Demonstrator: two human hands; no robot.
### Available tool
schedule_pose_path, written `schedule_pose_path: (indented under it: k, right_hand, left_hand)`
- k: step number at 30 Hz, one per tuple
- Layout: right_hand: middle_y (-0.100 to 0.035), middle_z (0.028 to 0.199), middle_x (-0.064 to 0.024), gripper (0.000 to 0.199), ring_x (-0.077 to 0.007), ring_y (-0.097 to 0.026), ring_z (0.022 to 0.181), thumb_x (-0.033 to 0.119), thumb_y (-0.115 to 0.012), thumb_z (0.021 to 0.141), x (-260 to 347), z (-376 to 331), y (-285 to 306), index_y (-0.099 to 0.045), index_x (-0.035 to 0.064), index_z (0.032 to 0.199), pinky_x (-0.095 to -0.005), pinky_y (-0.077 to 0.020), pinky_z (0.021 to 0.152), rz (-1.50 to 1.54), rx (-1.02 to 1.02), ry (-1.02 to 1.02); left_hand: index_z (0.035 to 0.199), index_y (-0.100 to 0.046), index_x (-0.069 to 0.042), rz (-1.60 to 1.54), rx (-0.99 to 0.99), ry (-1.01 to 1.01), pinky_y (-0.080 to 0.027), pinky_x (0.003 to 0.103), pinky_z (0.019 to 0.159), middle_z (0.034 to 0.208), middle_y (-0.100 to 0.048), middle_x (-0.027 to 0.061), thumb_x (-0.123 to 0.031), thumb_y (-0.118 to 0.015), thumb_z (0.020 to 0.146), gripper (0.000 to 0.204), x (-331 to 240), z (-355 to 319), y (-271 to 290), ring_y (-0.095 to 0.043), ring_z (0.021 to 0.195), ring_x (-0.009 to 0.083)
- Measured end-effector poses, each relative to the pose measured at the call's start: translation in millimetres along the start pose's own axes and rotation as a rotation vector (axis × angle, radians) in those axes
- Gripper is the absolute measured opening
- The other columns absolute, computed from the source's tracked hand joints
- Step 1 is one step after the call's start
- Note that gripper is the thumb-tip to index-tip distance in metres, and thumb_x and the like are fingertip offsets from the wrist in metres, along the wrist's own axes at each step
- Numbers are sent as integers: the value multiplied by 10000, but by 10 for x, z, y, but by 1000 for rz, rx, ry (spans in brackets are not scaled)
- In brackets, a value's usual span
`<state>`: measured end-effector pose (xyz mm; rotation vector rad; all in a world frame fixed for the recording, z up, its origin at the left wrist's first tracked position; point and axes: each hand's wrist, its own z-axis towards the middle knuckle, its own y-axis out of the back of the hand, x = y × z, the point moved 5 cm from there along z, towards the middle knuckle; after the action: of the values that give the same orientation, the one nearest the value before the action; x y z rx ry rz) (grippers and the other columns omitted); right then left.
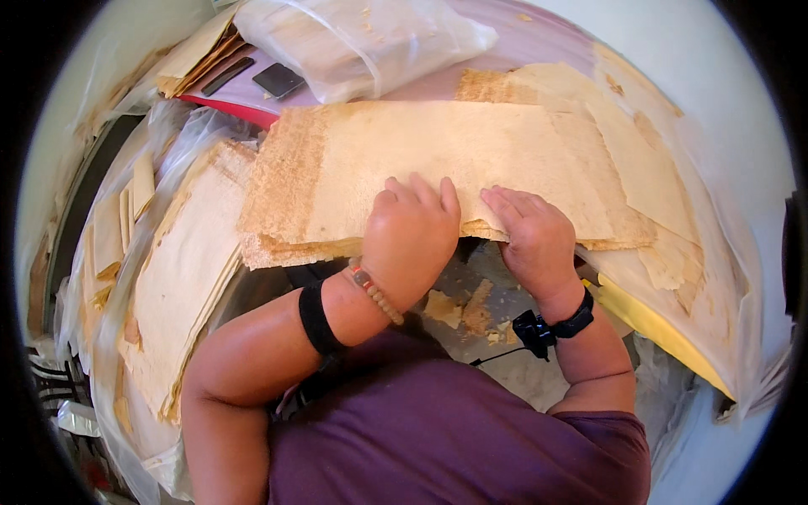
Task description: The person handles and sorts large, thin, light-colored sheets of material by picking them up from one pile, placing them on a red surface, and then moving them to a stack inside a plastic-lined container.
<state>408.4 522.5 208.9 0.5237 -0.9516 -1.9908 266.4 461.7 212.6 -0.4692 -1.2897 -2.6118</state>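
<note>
A stack of thin tan sheets point(438, 168) lies flat on the desk point(724, 109), its near edge overhanging. The left hand point(412, 231) and right hand point(530, 236) rest palm-down on that edge, fingers spread flat, gripping nothing. A second stack point(181, 278) lies to the left; a clear plastic bag point(362, 38) and a phone point(278, 80) sit behind.

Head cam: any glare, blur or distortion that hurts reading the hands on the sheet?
Head view: strong fisheye, black corners, and the near edge of the tan fibrous sheet bows. Bright, warm light washes out the upper right tabletop and the clear plastic bag. Left hand and right hand are sharp, pressed flat on the sheet, with a dark shadowed gap beneath them.
</note>
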Motion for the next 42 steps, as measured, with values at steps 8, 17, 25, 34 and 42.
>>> schedule_pose_path:
  k: [8, 17, 25, 34, 42]
  right_hand:
    - [-721, 1102, -97, 400, -273, -693, 966, 1, -611, 756, -30, 26, 41, -686, 81, 1141, -379, -566, 790, 4, 0, 12]
    - [-724, 1129, -91, 394, -261, -700, 1021, 29, -635, 794, -8, -32, -20, -686, 90, 1180, -357, -569, 858, 1, 6, -66]
    - [-725, 1163, -75, 423, -268, -698, 1028, 70, -738, 785, -47, 6, -32, -690, 93, 1205, -363, -561, 881, -27, 77, -108]
    - [-727, 1145, -107, 368, -285, -704, 1016, 94, -736, 799, -23, 30, -62, -704, 59, 1164, -375, -566, 871, -23, 32, -98]
    - [-709, 1215, -110, 398, -300, -680, 1122, 31, -714, 775, -82, -222, -154, -699, 81, 1170, -391, -553, 923, 11, 9, -40]
  left_hand:
    - [818, -645, -112, -200, 156, -190, -505, 378, 587, 675, -631, 62, -149, -610, 825, 52, 184, 307, 111, -660, 631, 250]
    - [732, -746, -76, -131, 382, -497, -571, 416, 657, 719, -707, 138, -150, -647, 801, 141, 253, 830, 120, -725, 727, 308]
    - [832, -755, -49, -71, 624, -580, -570, 430, 722, 805, -725, 165, -206, -670, 824, 179, 368, 1164, 31, -720, 784, 316]
    - [949, -754, -18, -36, 959, -603, -543, 439, 783, 878, -730, 180, -286, -720, 834, 294, 514, 1396, 74, -701, 832, 309]
    - [1024, -744, 18, -33, 999, -397, -529, 438, 794, 918, -735, 179, -324, -758, 843, 386, 639, 1653, 382, -682, 861, 312]
